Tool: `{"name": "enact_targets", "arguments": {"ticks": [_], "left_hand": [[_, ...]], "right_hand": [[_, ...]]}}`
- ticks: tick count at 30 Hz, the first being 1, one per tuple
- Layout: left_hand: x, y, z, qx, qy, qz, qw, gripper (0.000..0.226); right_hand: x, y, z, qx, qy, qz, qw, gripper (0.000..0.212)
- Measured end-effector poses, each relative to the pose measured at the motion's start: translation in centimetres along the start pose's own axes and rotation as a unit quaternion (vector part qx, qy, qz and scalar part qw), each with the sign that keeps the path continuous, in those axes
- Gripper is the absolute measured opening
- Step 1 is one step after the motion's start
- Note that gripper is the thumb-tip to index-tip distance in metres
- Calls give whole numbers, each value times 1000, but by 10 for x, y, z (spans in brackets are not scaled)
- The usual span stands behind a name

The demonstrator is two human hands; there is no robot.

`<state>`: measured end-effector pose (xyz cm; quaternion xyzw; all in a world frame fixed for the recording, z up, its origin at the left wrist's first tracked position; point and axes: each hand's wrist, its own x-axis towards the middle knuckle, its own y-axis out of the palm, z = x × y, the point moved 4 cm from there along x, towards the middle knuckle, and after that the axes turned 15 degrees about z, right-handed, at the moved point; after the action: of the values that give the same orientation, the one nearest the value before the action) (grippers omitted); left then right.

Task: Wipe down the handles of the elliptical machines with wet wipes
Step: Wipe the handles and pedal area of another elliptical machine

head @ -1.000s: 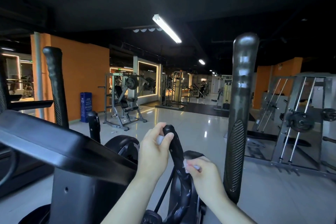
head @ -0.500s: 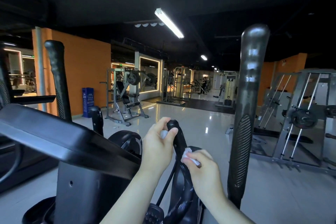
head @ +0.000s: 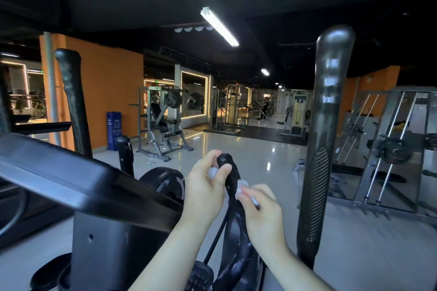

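I face an elliptical machine. Its short black inner handle (head: 230, 179) curves up in the middle of the view. My left hand (head: 204, 186) grips the top of that handle, with a bit of white wipe (head: 212, 172) showing under the thumb. My right hand (head: 262, 212) pinches a white wet wipe (head: 242, 188) against the handle's right side, just below the left hand. A tall black moving handle (head: 327, 125) rises on the right, and another tall handle (head: 72, 99) stands on the left.
The black console (head: 78, 179) slopes across the lower left, above the machine's column (head: 101, 255). A second short handle (head: 125, 151) stands behind it. Weight machines (head: 163, 123) and a rack (head: 390, 149) stand on the glossy floor beyond. An orange wall (head: 106, 92) is at the left.
My right hand with the wipe has slid up the inner handle toward the left hand. The left hand keeps its grip at the top. The camera has tilted slightly.
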<state>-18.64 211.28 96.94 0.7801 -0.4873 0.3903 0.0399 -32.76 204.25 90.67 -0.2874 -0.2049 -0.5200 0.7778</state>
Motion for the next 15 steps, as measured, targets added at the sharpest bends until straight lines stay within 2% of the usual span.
{"name": "enact_targets", "arguments": {"ticks": [4,7,10,15], "left_hand": [[-5,3,0,2,-6,-22,1000,19],[-8,7,4,-10,-36,-32,999,46],[-15,16,8,-64,-82,-26,994,67],[-33,29,25,-92,-133,-21,987,62]], "right_hand": [[-35,-6,-36,-5,80,-13,997,46],[-23,-9,-20,16,70,-16,997,29],[6,-8,10,24,16,-21,999,21],[-4,-2,-4,-22,10,11,1000,23]]}}
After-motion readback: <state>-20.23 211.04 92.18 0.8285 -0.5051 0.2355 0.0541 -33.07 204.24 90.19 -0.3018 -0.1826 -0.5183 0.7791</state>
